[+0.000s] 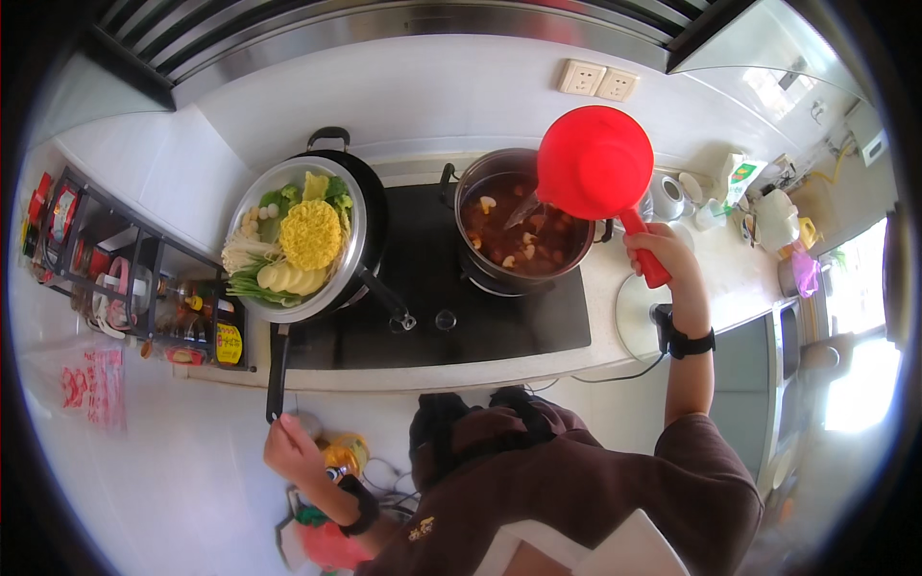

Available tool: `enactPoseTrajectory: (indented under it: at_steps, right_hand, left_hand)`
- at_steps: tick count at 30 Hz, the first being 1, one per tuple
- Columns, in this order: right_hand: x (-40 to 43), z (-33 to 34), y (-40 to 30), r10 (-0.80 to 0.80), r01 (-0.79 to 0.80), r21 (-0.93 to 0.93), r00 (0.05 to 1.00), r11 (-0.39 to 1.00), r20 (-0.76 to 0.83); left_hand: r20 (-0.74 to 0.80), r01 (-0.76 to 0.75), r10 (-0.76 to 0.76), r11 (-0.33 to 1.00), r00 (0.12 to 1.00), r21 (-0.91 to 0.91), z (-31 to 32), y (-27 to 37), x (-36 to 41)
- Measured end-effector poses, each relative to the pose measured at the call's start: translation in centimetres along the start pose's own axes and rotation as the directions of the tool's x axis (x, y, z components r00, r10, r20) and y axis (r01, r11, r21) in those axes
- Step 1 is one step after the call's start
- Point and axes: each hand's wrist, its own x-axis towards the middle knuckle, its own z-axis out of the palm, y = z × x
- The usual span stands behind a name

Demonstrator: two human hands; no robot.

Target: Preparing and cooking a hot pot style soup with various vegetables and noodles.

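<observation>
My right hand (659, 252) grips the handle of a red plastic water ladle (596, 162), tilted over the right side of a stockpot (472, 252). A clear stream, apparently water, runs from its lip into the reddish broth (497, 230), where pale pieces float. My left hand (292, 446) is at the tip of the black handle of a metal pan (252, 306); whether it grips it is unclear. That pan rests on a black wok (374, 187) and holds a yellow instant noodle cake (310, 234), broccoli, enoki mushrooms, sliced potato and greens.
Both vessels stand on a black glass hob (432, 353). A rack (148, 281) of bottles and jars is at the left. A glass lid (637, 317) lies at the counter's right front edge, with a cable nearby. A white jug and cups stand farther right. Cooking oil is on the floor below.
</observation>
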Motion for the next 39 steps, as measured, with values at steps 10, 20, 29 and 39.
enactPoseTrajectory:
  at_steps: [10, 20, 29, 39]
  right_hand:
    - [-1.4, -2.3, 0.3, -0.004, 0.005, 0.021, 0.999, 1.0, -0.043]
    - [0.0, -3.7, 0.4, -0.05, 0.053, 0.029, 0.995, 0.998, -0.09]
    - [3.0, -2.7, -0.4, -0.034, 0.047, 0.075, 0.987, 0.996, -0.157]
    - [5.7, -0.7, -2.0, -0.087, 0.092, 0.072, 0.993, 0.993, -0.077]
  left_hand:
    - [0.007, 0.005, -0.005, 0.999, 1.0, -0.034, 1.1, 0.2, -0.1]
    - [0.003, 0.062, -0.062, 0.998, 0.998, -0.016, 1.1, 0.6, 0.2]
    - [-0.008, 0.042, -0.042, 0.998, 0.999, 0.051, 0.5, 0.2, 0.4]
    - [-0.007, 0.098, -0.098, 0.99, 0.995, 0.104, -0.2, -0.3, 0.1]
